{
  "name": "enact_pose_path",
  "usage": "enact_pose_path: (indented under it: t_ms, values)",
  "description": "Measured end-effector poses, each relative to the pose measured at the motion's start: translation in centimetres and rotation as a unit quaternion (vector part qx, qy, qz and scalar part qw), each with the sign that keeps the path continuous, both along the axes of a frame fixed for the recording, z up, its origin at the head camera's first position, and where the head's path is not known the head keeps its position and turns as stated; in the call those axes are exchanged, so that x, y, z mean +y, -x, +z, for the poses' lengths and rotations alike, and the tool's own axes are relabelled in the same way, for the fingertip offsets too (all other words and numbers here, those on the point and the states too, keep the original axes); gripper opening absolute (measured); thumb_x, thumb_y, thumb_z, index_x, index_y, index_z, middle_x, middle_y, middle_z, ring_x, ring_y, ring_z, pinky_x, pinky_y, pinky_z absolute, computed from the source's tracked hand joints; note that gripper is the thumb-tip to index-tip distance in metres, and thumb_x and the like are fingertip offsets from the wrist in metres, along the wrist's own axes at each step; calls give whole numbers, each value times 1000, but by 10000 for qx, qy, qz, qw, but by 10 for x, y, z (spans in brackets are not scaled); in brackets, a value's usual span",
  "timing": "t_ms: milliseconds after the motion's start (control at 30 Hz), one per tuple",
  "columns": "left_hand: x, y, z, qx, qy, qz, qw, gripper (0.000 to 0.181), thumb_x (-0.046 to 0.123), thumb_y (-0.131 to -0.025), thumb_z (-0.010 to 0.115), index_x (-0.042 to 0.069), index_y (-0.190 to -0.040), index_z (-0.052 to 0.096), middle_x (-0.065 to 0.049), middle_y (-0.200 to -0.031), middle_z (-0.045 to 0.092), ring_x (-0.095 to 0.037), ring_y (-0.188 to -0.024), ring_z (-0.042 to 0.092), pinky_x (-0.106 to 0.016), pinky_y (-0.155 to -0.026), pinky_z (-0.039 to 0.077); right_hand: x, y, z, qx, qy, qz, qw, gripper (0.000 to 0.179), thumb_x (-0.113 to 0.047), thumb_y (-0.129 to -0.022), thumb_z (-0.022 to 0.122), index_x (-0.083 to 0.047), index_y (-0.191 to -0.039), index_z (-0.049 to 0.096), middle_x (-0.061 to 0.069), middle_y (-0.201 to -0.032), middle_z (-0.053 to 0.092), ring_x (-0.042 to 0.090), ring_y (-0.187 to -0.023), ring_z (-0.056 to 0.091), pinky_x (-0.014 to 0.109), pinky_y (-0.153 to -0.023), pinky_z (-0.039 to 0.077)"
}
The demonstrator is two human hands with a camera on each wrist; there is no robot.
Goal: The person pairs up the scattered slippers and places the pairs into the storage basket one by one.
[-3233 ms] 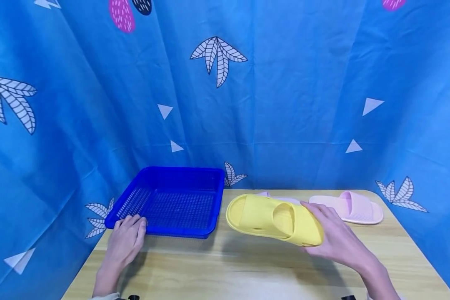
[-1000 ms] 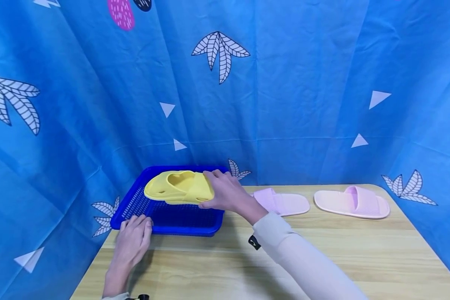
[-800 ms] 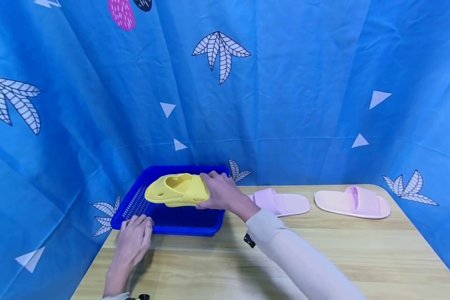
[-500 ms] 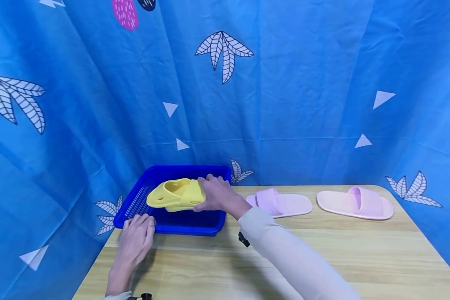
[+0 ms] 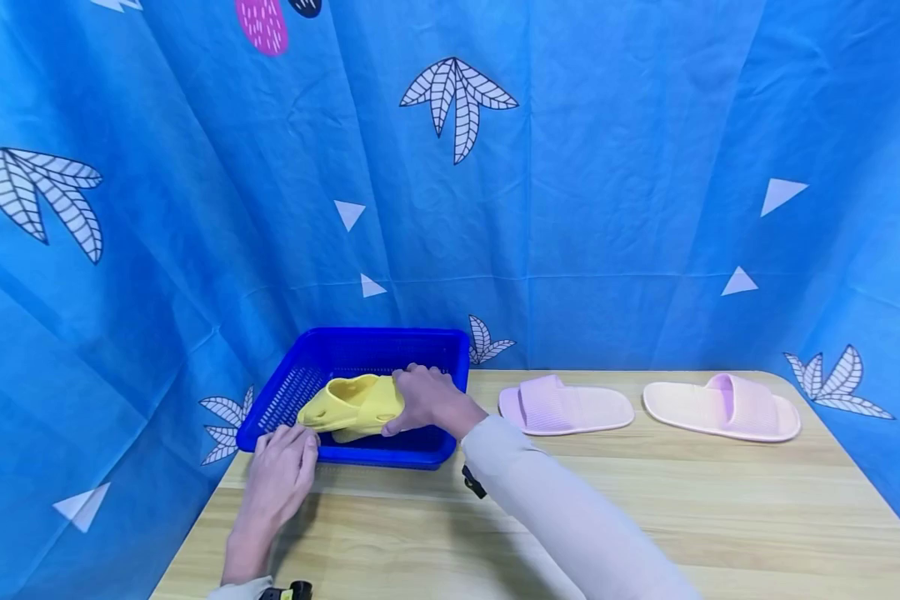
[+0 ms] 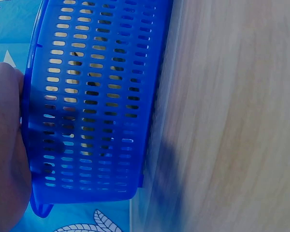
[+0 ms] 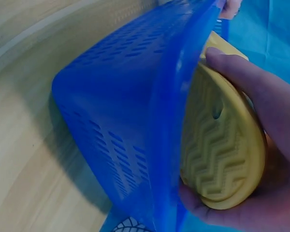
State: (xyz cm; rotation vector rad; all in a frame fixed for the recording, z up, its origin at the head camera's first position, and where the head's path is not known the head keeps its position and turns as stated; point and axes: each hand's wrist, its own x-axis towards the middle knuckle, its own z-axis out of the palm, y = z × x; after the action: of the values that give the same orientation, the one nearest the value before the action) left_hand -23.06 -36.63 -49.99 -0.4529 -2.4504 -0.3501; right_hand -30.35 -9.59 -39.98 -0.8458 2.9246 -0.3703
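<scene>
Left hand (image 5: 279, 471): fingers curled over near rim of blue plastic basket (image 5: 397, 457), at near-left corner. Right hand (image 5: 429, 402): partly open, thumb and fingers gripping right end of yellow footwear (image 5: 348, 404), inside basket; can't tell if it touches bottom. Right wrist only: zigzag-tread sole (image 7: 217, 145). Left wrist: oblong-slotted near wall (image 6: 101, 96), hidden from head view. Basket sits toward wood-grain table's (image 5: 645, 517) far-left corner. Ribbed-strap pink slippers (image 5: 600, 408) along far edge, then creased curtain (image 5: 607, 167).
</scene>
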Motion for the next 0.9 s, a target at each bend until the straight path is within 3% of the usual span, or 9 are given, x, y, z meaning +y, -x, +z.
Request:
enact_pose_path:
  t_ms: [267, 400, 567, 900]
  values:
    - [0, -1, 0, -54, -69, 39, 10000, 26, 13, -104, 46, 7, -90, 67, -15, -103, 70, -37, -101, 60, -55, -87, 38, -11, 0, -2, -323, -51, 52, 9995, 92, -60, -80, 81, -11, -150, 50, 8, -131, 59, 26, -105, 57, 48, -97, 50]
    - [0, -2, 0, -86, -83, 43, 9999, 29, 13, -104, 46, 1, -99, 71, -18, -108, 71, -41, -107, 60, -56, -90, 38, -13, 0, -2, -682, -72, 31, 9976, 91, -53, -82, 82, -13, -154, 44, 12, -146, 51, 33, -124, 55, 52, -105, 46]
    - [0, 0, 0, 50, -82, -33, 9999, 25, 12, -102, 47, 5, -90, 67, -12, -97, 69, -35, -95, 60, -53, -84, 38, -12, 0, -1, -1036, -162, 129, 9944, 92, -46, -83, 83, -13, -157, 39, 18, -161, 35, 35, -147, 38, 50, -114, 38]
    - [1, 0, -1, 18, -86, 2, 10000, 24, 12, -102, 47, 8, -85, 65, -9, -92, 66, -33, -90, 59, -52, -82, 37, -11, -1, -5, -1358, -351, 76, 9901, 89, -38, -86, 84, -13, -158, 37, 14, -163, 34, 28, -148, 37, 47, -114, 39]
